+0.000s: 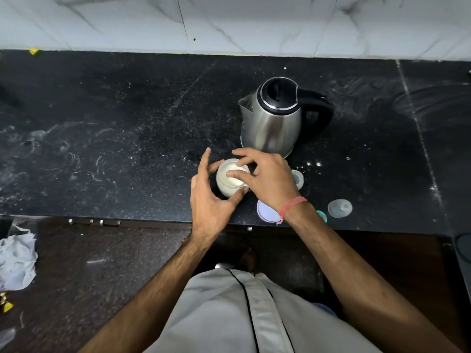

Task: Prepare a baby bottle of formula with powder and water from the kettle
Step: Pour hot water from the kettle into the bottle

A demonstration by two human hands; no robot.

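On the worktop [127, 110] the kettle [271, 121] stands behind the open jar [230, 178], with a lid [266, 211] and a dome cap [340, 208] to the jar's right.

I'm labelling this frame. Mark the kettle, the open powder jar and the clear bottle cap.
kettle [271, 126], head view, on its steel body.
powder jar [233, 175], head view, on the white powder inside.
clear bottle cap [339, 208], head view, on its dome.

The counter [127, 118] is black stone flecked with white specks and pale swirl marks. The kettle [271, 123] is brushed silver with a black lid and handle. The jar [230, 178] holds creamy white powder. A wristband [290, 207] looks salmon-red. The wall [229, 21] is white marble with grey veins.
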